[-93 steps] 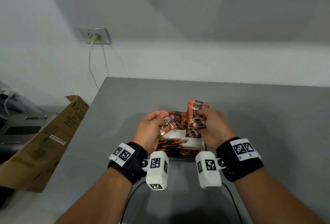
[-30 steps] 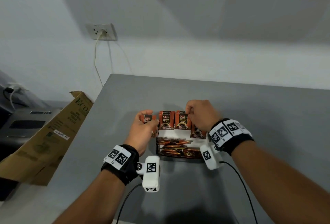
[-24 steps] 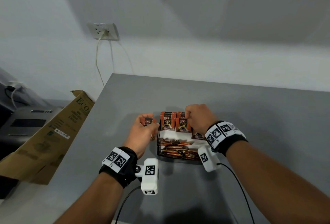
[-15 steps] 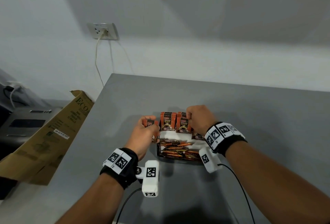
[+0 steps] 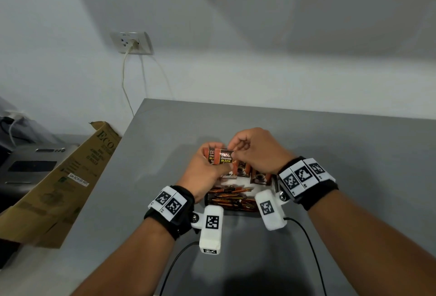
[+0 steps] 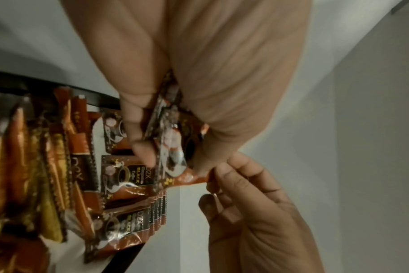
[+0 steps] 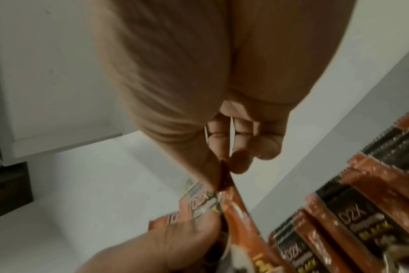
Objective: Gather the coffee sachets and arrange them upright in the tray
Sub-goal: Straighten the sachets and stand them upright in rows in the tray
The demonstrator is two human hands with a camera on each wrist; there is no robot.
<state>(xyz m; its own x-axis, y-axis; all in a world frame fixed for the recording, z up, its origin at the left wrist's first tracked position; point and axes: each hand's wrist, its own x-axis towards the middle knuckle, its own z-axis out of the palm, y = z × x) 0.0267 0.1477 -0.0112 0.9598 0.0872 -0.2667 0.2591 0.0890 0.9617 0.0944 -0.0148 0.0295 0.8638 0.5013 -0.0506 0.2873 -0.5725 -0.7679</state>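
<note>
Over the back left of the black tray [image 5: 275,184], my left hand [image 5: 212,165] grips a small bunch of orange-brown coffee sachets [image 5: 220,157]. My right hand [image 5: 236,151] pinches the top edge of one sachet [image 7: 224,177] in that bunch between thumb and forefinger. The left wrist view shows the bunch [image 6: 173,147] in my curled left fingers [image 6: 138,129], with the right fingertips [image 6: 234,177] at its edge. Several sachets [image 5: 245,170] stand upright along the tray's back. Slim stick sachets [image 5: 231,197] lie flat in the front part.
The tray sits on a grey table [image 5: 342,154] near its front. A folded cardboard box [image 5: 59,177] leans at the table's left edge, beside a grey machine [image 5: 28,165]. On the wall behind is a socket [image 5: 132,43] with a cable hanging from it.
Half a second ago my right hand was at the upright sachets in the tray. It has moved left to the bunch in my left hand and taken one by its top edge.
</note>
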